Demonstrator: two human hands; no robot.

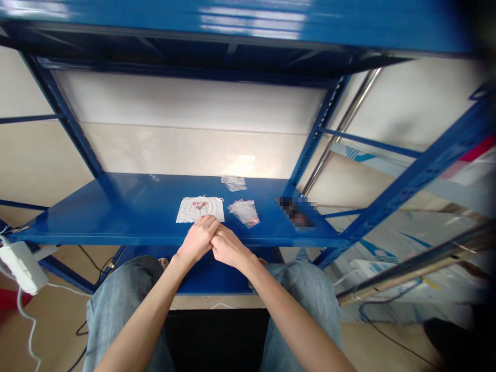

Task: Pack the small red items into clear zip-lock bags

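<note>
The white packet (200, 209), printed in red, lies flat on our blue steel shelf (77, 222), its near edge at the fingertips of our left hand (197, 240). Our right hand (229, 247) presses against that hand, the two together just in front of the packet, and we cannot tell whether anything is pinched between them. To the right of the packet lies a clear bag (244, 213) with something red inside; a second clear bag (233, 183) sits farther back. A pixelated object (295, 213) lies near the shelf's right end. Our jeans (306, 294) show below, and a white power strip (21, 266) sits at lower left, its cord trailing down.
</note>
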